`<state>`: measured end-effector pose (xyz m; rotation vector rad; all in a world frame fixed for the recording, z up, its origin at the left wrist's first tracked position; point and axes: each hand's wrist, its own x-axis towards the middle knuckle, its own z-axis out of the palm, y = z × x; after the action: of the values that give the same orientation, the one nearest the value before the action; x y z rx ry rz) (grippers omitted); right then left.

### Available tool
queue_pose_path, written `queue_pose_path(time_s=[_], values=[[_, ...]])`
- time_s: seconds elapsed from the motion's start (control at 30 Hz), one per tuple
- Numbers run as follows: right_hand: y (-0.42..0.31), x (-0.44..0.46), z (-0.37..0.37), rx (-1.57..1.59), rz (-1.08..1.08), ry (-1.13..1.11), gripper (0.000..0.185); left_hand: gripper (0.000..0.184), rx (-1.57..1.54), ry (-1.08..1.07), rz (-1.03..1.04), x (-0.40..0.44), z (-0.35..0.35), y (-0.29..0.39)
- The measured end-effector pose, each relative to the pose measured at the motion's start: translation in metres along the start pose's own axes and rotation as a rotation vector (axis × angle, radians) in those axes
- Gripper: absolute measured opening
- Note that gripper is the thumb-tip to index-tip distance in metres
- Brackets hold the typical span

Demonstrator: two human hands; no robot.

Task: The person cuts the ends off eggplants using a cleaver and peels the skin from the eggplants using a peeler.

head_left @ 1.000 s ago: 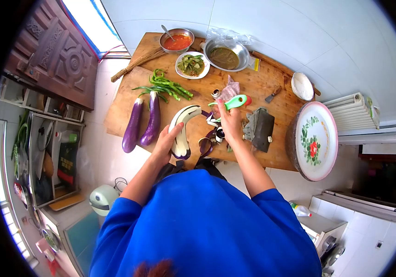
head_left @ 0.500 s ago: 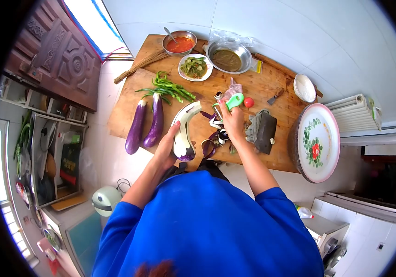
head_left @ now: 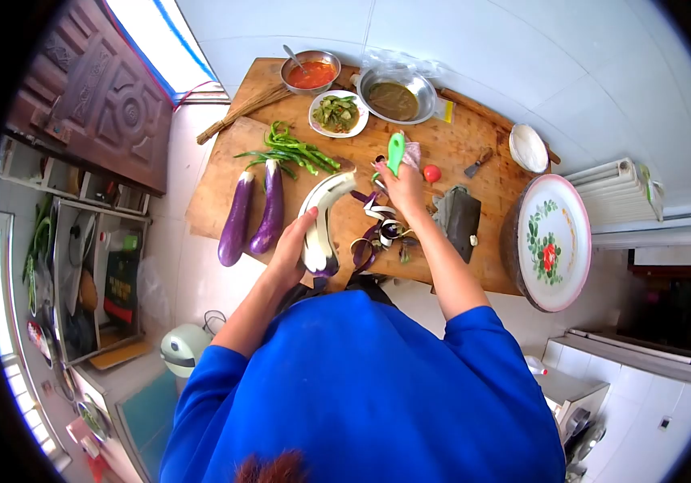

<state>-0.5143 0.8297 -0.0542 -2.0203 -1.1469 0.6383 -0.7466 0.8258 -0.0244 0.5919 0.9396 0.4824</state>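
My left hand (head_left: 289,249) is wrapped round a mostly peeled eggplant (head_left: 318,216), pale on top with thin dark strips and purple skin at its near end. My right hand (head_left: 405,191) grips a peeler with a green handle (head_left: 396,151), to the right of the eggplant's far end. The peeler's blade is mostly hidden by the fingers. Curled purple-and-white peels (head_left: 381,232) lie on the wooden table (head_left: 450,145) between my hands. To the left lie two whole eggplants (head_left: 237,219) and a bunch of green peppers (head_left: 293,151).
Along the back stand a bowl of red sauce (head_left: 311,75), a plate of cooked greens (head_left: 337,114) and a metal basin (head_left: 400,97). To the right are a tomato (head_left: 432,173), a small scraper (head_left: 478,163), a dark grey bundle (head_left: 461,221) and a large floral enamel tray (head_left: 556,241).
My right hand has shifted slightly away from my body, and the peeler's handle has turned from slanting right to nearly upright. The eggplant in my left hand has barely moved.
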Motion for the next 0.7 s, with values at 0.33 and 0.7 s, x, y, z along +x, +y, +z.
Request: queue_pose_path(time_s=[0.33,0.7], values=[[-0.07,-0.1,0.0,0.734,-0.141,-0.123,0.029,0.043,-0.36,0.062,0.027,0.013,-0.002,-0.003],[-0.072,-0.096,0.005,0.478,-0.248,0.093,0.025,0.043,-0.415,0.095,0.102,-0.004,0.017,-0.004]])
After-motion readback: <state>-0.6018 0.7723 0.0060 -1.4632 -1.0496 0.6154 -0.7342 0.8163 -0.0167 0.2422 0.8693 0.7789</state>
